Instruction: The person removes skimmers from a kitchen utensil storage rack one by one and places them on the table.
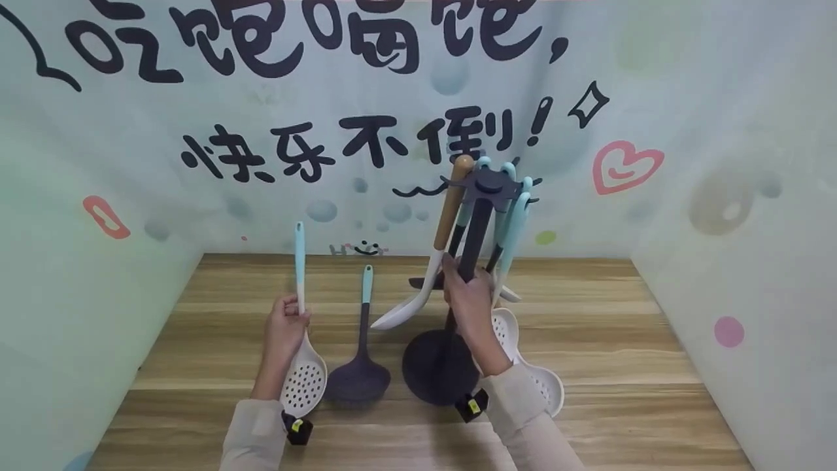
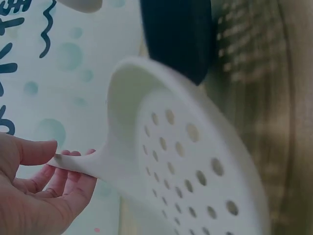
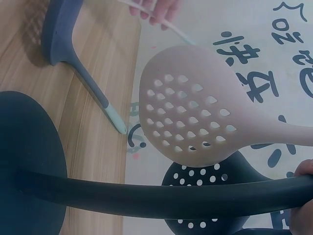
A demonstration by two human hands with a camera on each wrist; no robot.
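My left hand (image 1: pixel 282 330) holds a white skimmer (image 1: pixel 304 386) low on its handle, with the perforated head down and the light-blue end up. In the left wrist view, the thumb and fingers pinch the skimmer's neck (image 2: pixel 80 163). My right hand (image 1: pixel 469 301) grips the dark post of a utensil stand (image 1: pixel 476 242) with a round base (image 1: pixel 439 367). Several utensils hang from its top, among them a wooden-handled white one (image 1: pixel 405 313) and a black perforated skimmer (image 3: pixel 195 174). Whether the base touches the table cannot be told.
A dark ladle (image 1: pixel 358 383) with a light-blue handle stands between the skimmer and the base. White perforated heads (image 1: pixel 548 390) show beside my right forearm. The wooden table (image 1: pixel 628 340) meets a printed backdrop (image 1: pixel 569 216) behind and at both sides.
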